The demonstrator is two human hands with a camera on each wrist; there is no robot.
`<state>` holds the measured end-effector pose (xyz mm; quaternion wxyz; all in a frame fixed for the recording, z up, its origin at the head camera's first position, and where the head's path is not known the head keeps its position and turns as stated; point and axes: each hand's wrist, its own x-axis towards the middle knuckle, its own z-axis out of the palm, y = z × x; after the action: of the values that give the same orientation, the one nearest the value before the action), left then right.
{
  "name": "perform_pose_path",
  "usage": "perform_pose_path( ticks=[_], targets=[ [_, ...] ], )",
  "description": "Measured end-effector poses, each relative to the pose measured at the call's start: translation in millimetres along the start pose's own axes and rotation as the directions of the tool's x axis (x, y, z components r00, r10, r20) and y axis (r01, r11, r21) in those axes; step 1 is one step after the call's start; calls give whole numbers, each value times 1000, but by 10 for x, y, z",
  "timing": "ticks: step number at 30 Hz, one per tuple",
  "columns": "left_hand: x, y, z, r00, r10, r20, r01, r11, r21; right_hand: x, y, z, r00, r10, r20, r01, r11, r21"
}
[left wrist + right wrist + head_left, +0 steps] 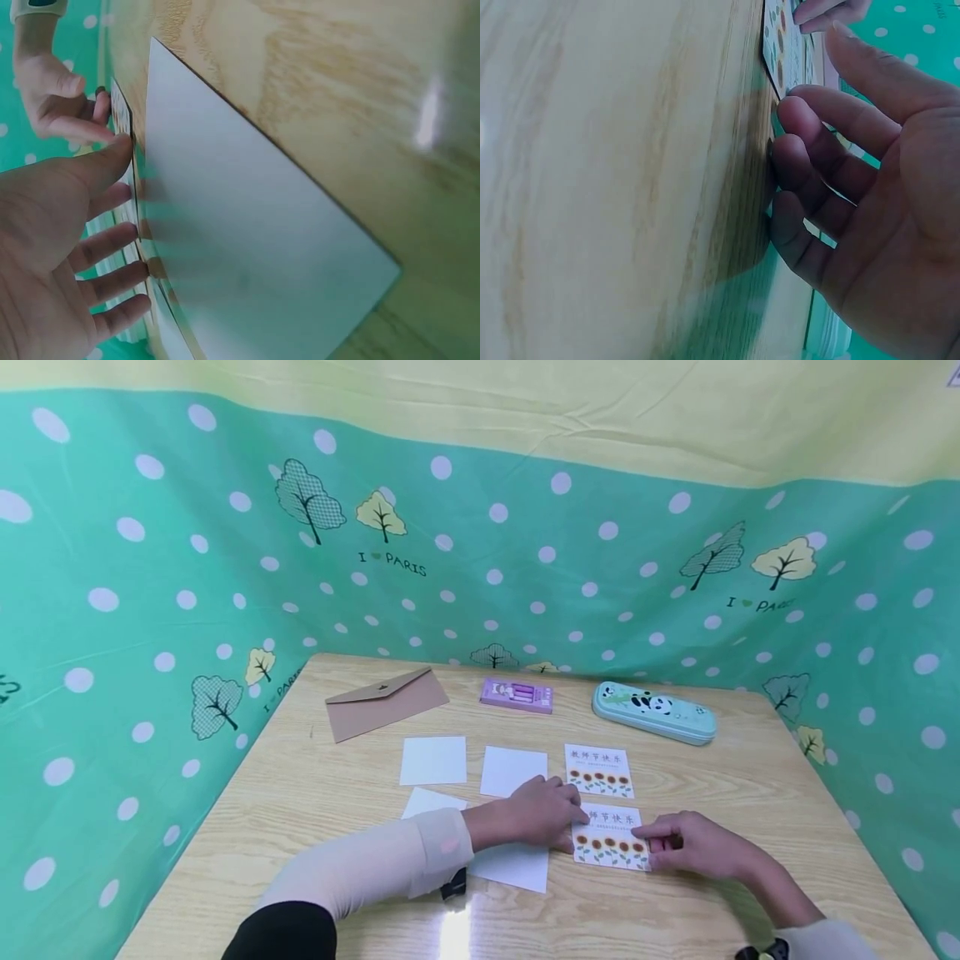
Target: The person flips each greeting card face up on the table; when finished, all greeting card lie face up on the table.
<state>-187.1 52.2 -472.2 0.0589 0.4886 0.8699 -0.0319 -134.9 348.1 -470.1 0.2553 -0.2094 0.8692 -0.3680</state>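
A card printed with sunflowers and a line of characters [611, 845] lies on the table between my two hands. At its left edge is my left hand [538, 810], fingers spread and fairly straight, fingertips overlapping the card's upper left part. My right hand [697, 845] is at the card's right edge, its index fingertip over the printed face and its thumb by the lower right corner. Loosely bent fingers and a thumb held apart show in the right wrist view. Behind this card lies a matching sunflower card [600, 770]. Under my left forearm sits a white card [517, 867], partly covered.
Two white cards [433, 761] [513, 768] lie in the row behind, and another white card [433, 799] is half hidden by the left sleeve. Farther back are a brown envelope [390, 706], a purple box [516, 695] and a light-blue panda pencil case [654, 713].
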Motion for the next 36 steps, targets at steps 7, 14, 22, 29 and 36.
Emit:
perform_pose_path(
  ticks=[7,14,22,29,36],
  targets=[
    [8,-61,4,999,29,-22,-29,999,-32,18,-56,-84,999,31,-29,-31,999,-11],
    [-61,-220,-68,998,11,-60,-14,998,-59,160,-176,-168,990,-38,-138,20,991,-134],
    [-254,-538,-62,991,-115,-71,102,980,-173,521,-411,-176,963,-27,-270,-44,966,-254],
    [-455,-869,4,964,-258,-61,235,939,-252,904,-506,-107,950,57,-307,-134,962,-236],
    [-648,-1082,53,939,-336,-67,303,906,-296,1230,-515,23,962,62,-267,-134,957,-258]
  ],
)
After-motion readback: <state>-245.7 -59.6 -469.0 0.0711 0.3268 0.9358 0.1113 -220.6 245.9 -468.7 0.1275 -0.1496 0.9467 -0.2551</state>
